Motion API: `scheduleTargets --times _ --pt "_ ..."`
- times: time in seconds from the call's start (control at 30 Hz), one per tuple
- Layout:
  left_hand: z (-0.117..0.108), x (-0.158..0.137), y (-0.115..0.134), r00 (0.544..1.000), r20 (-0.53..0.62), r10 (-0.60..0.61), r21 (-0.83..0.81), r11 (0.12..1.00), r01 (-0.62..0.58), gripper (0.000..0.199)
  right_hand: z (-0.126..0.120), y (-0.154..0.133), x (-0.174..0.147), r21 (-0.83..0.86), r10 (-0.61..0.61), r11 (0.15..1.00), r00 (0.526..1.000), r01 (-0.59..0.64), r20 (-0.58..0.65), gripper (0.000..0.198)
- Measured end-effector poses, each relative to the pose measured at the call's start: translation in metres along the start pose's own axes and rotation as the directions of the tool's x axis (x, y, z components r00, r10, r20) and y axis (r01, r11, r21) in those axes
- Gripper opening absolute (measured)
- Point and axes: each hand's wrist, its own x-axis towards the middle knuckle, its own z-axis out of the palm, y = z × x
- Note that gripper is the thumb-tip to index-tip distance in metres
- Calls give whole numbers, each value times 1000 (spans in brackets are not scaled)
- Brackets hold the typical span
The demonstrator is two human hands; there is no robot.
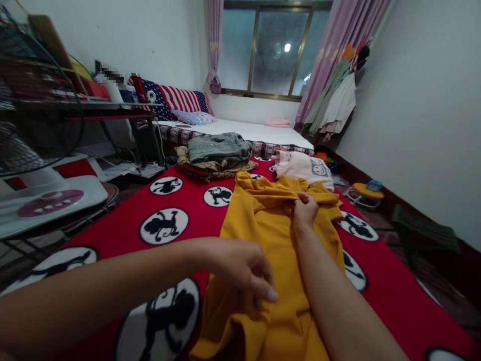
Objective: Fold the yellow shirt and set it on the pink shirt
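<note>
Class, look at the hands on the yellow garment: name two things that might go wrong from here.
1. The right hand pinches only a small fold at the far end of the yellow garment, so it may slip free.
2. The cloth is bunched under the left hand, so creases may get pressed in.
3. The pink garment lies touching the far edge and may get dragged along.

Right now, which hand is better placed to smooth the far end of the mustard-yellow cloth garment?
Probably the right hand: it already pinches the mustard-yellow garment there. The left hand is near its closer end.
</note>
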Motion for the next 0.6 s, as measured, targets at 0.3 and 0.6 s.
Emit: scheduleTargets --times 0.3,0.6 --pt "-43 62 -78 422 -835 354 501 806 315 54 -20 -15 -7 -517 -120 839 985 169 127 64" --pt "-39 66 -86 503 -831 238 486 751 447 65 -31 -20 17 -250 -142 964 967 87 -212 24"
